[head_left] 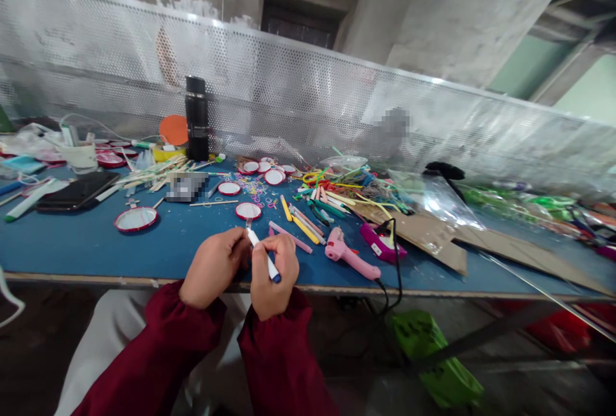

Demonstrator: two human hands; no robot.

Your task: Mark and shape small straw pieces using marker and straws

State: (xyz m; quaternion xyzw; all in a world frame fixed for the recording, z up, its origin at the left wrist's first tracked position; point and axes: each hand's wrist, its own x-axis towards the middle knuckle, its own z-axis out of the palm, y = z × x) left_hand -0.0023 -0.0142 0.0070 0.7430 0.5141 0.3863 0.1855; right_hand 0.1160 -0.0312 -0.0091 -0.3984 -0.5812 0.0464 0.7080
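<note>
My right hand (275,271) is closed around a white marker (262,250) with a dark blue end, its other end pointing up and to the left. My left hand (214,267) is closed close beside it, fingertips pinched near the marker's front part. A small pale, see-through piece (249,224) shows just beyond the marker's front end; whether the left fingers hold it is hidden. A white round disc with a red rim (248,210) lies right behind the hands. To their right are a pink stick (290,237) and several coloured pens (308,226).
A pink glue gun (349,255) with a black cable and a purple box (382,244) lie to the right. Pipe cleaners (337,185) pile up behind. A black bottle (196,121), a dark phone (77,192) and another red-rimmed disc (136,219) are at left.
</note>
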